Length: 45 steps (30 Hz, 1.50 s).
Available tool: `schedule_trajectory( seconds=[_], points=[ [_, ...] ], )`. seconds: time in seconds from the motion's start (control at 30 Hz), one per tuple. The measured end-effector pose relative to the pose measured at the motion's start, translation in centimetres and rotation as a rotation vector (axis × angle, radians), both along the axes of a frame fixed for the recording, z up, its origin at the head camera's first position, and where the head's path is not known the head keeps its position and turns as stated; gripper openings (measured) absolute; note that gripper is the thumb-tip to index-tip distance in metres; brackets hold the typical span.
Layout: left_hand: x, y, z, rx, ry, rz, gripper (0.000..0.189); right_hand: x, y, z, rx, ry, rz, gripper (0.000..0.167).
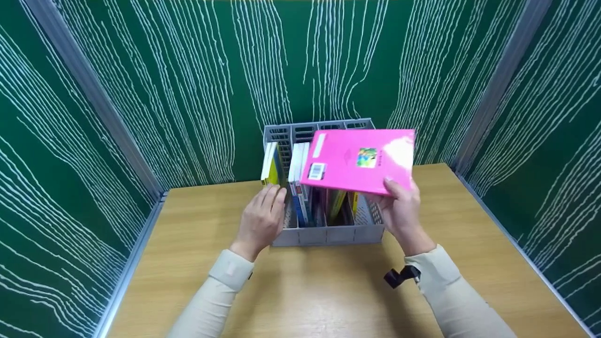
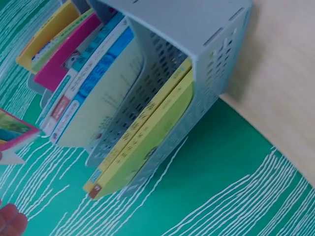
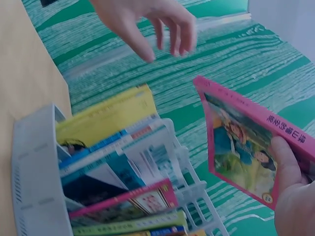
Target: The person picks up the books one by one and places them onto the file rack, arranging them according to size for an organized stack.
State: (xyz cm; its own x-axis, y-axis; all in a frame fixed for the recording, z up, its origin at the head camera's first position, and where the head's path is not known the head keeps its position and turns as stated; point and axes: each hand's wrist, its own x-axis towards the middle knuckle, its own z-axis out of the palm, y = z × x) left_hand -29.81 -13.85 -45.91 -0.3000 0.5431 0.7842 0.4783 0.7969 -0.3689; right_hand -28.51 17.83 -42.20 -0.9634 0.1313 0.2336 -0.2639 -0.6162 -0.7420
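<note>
My right hand (image 1: pixel 404 211) grips a pink picture book (image 1: pixel 340 162) by its edge, thumb on one cover. The book is held above the right part of a grey compartment organizer (image 1: pixel 354 236); its illustrated cover shows in the right wrist view. My left hand (image 1: pixel 262 217) hovers by the organizer's left compartment with fingers loosely bent and nothing in them, as the right wrist view shows. Two thin yellow books (image 2: pixel 142 132) stand in that compartment. White-and-blue books (image 2: pixel 93 81) fill the neighbouring one. Further along stand a magenta book (image 2: pixel 61 61) and green and yellow ones.
The organizer stands on a wooden table (image 1: pixel 310 286) near its back edge. Green panels (image 1: pixel 188 94) with white wavy lines rise behind and at both sides, joined by grey metal posts (image 1: pixel 500 80). A dark wrist device (image 1: pixel 403 276) sits at the right cuff.
</note>
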Motion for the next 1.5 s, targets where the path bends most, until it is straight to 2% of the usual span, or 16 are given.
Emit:
schedule_trajectory(
  seconds=[0.23,0.47,0.57,0.7,0.83,0.9,1.07,1.23,1.37,1.5],
  points=[
    [-0.3,0.0,-2.1,0.018,-0.043,-0.039,0.025,-0.5,1.4,0.0,-0.015,0.028,-0.144,0.055],
    [-0.6,0.0,-4.8,0.016,-0.152,-0.006,0.028,-0.6,2.3,-0.5,0.054,0.02,-0.273,0.054],
    [-0.6,0.0,-5.9,0.023,-0.221,0.016,0.027,-0.6,2.6,-0.8,0.14,0.022,-0.329,0.053],
    [-0.8,0.2,-7.2,0.035,-0.322,0.052,0.027,-0.6,3.0,-1.5,0.318,0.048,-0.445,0.047],
    [-1.1,0.5,-8.4,0.061,-0.438,0.086,0.029,-1.1,3.0,-2.6,0.524,0.139,-0.561,0.042],
    [-1.3,0.7,-9.1,0.071,-0.492,0.097,0.03,-1.3,3.0,-3.3,0.611,0.186,-0.59,0.042],
    [-1.6,1.1,-10.5,0.047,-0.583,0.127,0.029,-1.5,2.7,-4.4,0.774,0.218,-0.584,0.04],
    [-1.9,1.4,-11.4,0.006,-0.626,0.181,0.025,-1.7,2.5,-4.9,0.85,0.174,-0.493,0.045],
    [-2.2,1.6,-11.7,-0.013,-0.624,0.19,0.017,-1.9,2.3,-5.2,0.91,0.127,-0.428,0.051],
    [-2.6,1.7,-11.7,-0.006,-0.596,0.169,0.007,-2.5,2.2,-5.6,0.985,0.102,-0.387,0.056]
  ],
)
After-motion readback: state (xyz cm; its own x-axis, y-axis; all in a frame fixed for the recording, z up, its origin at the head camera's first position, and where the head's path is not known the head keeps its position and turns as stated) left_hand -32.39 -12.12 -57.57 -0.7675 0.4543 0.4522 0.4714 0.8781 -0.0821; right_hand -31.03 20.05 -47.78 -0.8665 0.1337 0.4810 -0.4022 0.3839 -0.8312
